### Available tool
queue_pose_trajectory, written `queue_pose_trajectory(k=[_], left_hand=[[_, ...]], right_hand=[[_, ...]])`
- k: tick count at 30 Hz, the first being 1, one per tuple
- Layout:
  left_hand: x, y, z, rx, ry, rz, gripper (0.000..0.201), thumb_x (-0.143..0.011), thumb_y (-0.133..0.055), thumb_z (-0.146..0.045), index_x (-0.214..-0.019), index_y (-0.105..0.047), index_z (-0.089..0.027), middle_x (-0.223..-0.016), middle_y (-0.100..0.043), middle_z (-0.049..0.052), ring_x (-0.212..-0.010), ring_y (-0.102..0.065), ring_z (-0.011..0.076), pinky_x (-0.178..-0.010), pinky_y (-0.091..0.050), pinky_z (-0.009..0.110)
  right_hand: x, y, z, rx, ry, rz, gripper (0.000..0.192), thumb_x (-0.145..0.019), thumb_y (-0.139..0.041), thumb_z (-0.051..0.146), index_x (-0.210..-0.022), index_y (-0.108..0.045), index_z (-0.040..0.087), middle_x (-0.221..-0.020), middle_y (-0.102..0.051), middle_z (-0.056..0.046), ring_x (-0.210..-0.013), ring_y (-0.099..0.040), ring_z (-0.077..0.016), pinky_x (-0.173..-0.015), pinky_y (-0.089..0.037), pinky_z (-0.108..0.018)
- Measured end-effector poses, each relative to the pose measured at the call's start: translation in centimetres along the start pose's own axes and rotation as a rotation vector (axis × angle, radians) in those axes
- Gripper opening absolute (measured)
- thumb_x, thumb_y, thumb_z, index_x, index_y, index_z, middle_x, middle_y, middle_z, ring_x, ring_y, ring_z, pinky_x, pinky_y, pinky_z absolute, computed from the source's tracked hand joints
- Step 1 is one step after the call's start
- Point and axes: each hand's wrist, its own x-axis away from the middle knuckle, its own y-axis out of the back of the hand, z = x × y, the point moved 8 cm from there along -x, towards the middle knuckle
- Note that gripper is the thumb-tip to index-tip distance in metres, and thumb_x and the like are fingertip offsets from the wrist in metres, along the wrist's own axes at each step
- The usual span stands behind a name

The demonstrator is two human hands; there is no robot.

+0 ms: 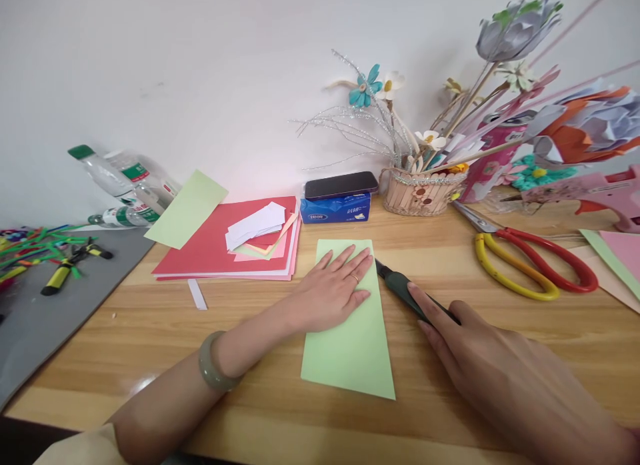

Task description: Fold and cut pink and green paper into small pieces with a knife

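Green paper lies thin and slippery on the table; my left hand presses it flat, fingers spread, while my right hand grips the utility knife at its right edge.

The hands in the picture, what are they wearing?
The left hand has a thin ring on one finger and a chunky grey-green bangle round the wrist. A bit of pale sleeve shows near the elbow. The right hand wears nothing I can see.
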Motion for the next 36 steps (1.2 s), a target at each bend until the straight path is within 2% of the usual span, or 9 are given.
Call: queue_pose_trajectory(k=[4,10,16,25,28,31,34,36], left_hand=[[0.0,0.0,0.0,0.007,0.001,0.002,0.057,-0.097,-0.013,-0.045,-0.146,-0.007,-0.015,-0.152,-0.003,0.0,-0.14,0.002,0.0183,-0.114,-0.009,0.043],[0.0,0.1,0.0,0.019,-0.002,-0.01,0.056,-0.097,-0.013,-0.044,-0.146,-0.005,-0.018,-0.152,-0.004,0.0,-0.14,0.002,0.018,-0.114,-0.01,0.044],[0.0,0.0,0.0,0.02,0.001,0.007,0.057,-0.097,-0.012,-0.045,-0.146,-0.005,-0.017,-0.152,-0.002,0.0,-0.14,0.003,0.0179,-0.114,-0.009,0.043],[0.0,-0.1,0.1,0.015,-0.005,-0.003,0.056,-0.097,-0.012,-0.045,-0.146,-0.006,-0.017,-0.152,-0.005,0.001,-0.14,0.002,0.0184,-0.113,-0.01,0.045],[0.0,-0.2,0.1,0.011,-0.009,-0.011,0.057,-0.097,-0.012,-0.045,-0.145,-0.007,-0.016,-0.152,-0.004,0.003,-0.14,0.002,0.0179,-0.113,-0.01,0.044],[0.0,-0.2,0.3,0.02,-0.003,-0.038,0.06,-0.097,-0.013,-0.046,-0.145,-0.008,-0.011,-0.152,-0.001,0.007,-0.139,0.002,0.0168,-0.114,-0.009,0.04],[0.0,-0.1,0.5,0.043,0.003,-0.044,0.061,-0.097,-0.015,-0.045,-0.144,-0.01,-0.006,-0.152,-0.002,0.01,-0.139,0.0,0.0164,-0.114,-0.01,0.036],[0.0,0.0,0.5,0.057,0.001,-0.039,0.06,-0.097,-0.017,-0.043,-0.144,-0.012,-0.005,-0.152,-0.005,0.011,-0.14,-0.001,0.0168,-0.114,-0.01,0.036]], right_hand=[[-0.6,-0.3,-0.1,0.022,-0.015,0.08,0.053,-0.085,-0.037,0.011,-0.138,-0.033,0.014,-0.077,-0.055,-0.003,-0.039,-0.057,-0.0171,-0.033,-0.038,-0.03],[-1.3,-0.9,-0.4,-0.015,-0.082,0.239,0.051,-0.089,-0.033,0.016,-0.14,-0.029,0.017,-0.085,-0.058,-0.006,-0.05,-0.062,-0.0202,-0.038,-0.037,-0.03],[-1.6,-1.2,-0.7,-0.023,-0.101,0.261,0.05,-0.093,-0.03,0.024,-0.142,-0.024,0.016,-0.091,-0.059,-0.009,-0.055,-0.063,-0.0223,-0.042,-0.038,-0.033],[-2.8,-0.8,-1.4,-0.05,-0.105,0.19,0.048,-0.093,-0.033,0.024,-0.14,-0.029,0.019,-0.082,-0.06,-0.005,-0.053,-0.061,-0.0188,-0.041,-0.032,-0.03],[-3.8,-0.9,-2.5,-0.001,-0.133,0.173,0.046,-0.094,-0.03,0.028,-0.138,-0.034,0.017,-0.074,-0.059,-0.004,-0.051,-0.06,-0.0194,-0.039,-0.028,-0.029],[-4.8,-1.2,-4.1,0.041,-0.174,0.124,0.045,-0.094,-0.028,0.031,-0.136,-0.038,0.019,-0.076,-0.06,-0.006,-0.053,-0.06,-0.0213,-0.037,-0.026,-0.028],[-5.5,-1.3,-5.4,0.057,-0.19,0.063,0.044,-0.094,-0.027,0.032,-0.136,-0.04,0.023,-0.084,-0.061,-0.009,-0.059,-0.061,-0.0233,-0.037,-0.032,-0.028],[-5.6,-0.8,-5.6,0.068,-0.183,0.011,0.043,-0.094,-0.031,0.03,-0.133,-0.044,0.022,-0.096,-0.06,-0.013,-0.078,-0.062,-0.0268,-0.048,-0.044,-0.032]])
